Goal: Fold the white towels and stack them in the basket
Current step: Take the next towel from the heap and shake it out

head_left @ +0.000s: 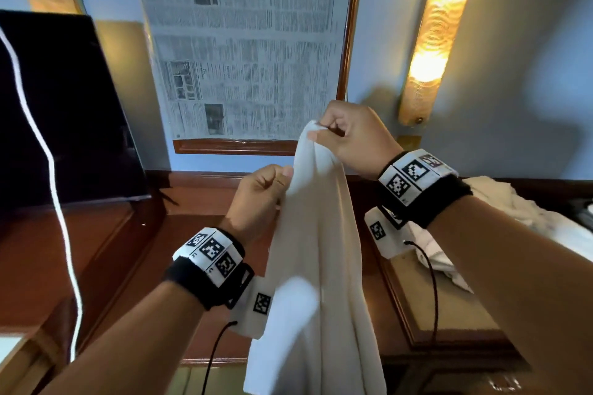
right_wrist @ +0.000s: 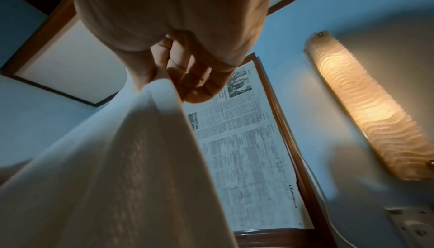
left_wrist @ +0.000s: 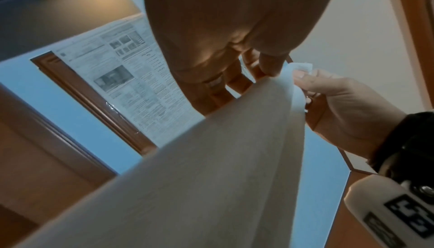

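Note:
A white towel (head_left: 316,266) hangs in the air in front of me, bunched into long folds. My right hand (head_left: 348,135) pinches its top corner, high up in front of the wall. My left hand (head_left: 263,192) grips the towel's left edge a little lower. In the left wrist view the towel (left_wrist: 211,177) drapes down from my left hand's fingers (left_wrist: 270,64), with the right hand (left_wrist: 340,107) just beyond. The right wrist view shows thumb and fingers (right_wrist: 197,84) pinching the towel's edge (right_wrist: 140,149). More white towels (head_left: 519,212) lie crumpled on the right. No basket is in view.
A dark television (head_left: 64,112) stands at the left on a wooden desk (head_left: 106,253), with a white cable (head_left: 57,202) hanging in front. A frame covered in newspaper (head_left: 250,42) hangs on the blue wall. A lit wall lamp (head_left: 436,29) glows at the right.

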Available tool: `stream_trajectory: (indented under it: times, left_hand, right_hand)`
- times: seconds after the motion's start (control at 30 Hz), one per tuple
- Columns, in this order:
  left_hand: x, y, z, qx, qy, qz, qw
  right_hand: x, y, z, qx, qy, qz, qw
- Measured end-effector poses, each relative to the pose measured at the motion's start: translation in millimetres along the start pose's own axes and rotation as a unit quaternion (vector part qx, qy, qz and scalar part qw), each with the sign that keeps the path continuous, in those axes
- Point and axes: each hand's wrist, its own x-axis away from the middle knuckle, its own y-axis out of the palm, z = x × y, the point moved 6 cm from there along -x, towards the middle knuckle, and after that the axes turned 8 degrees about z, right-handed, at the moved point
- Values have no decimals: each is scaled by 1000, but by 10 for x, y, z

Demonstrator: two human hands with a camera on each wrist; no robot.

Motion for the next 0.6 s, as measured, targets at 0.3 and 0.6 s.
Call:
stream_trajectory:
  times: [0.3, 0.6]
  left_hand:
    - [335, 142, -94, 74, -95, -142, 982]
    - [273, 108, -196, -137, 50, -111, 983]
  right_hand:
    - [-138, -357, -64, 32, 29, 121, 992]
    - [-90, -333, -116, -5, 19, 145, 989]
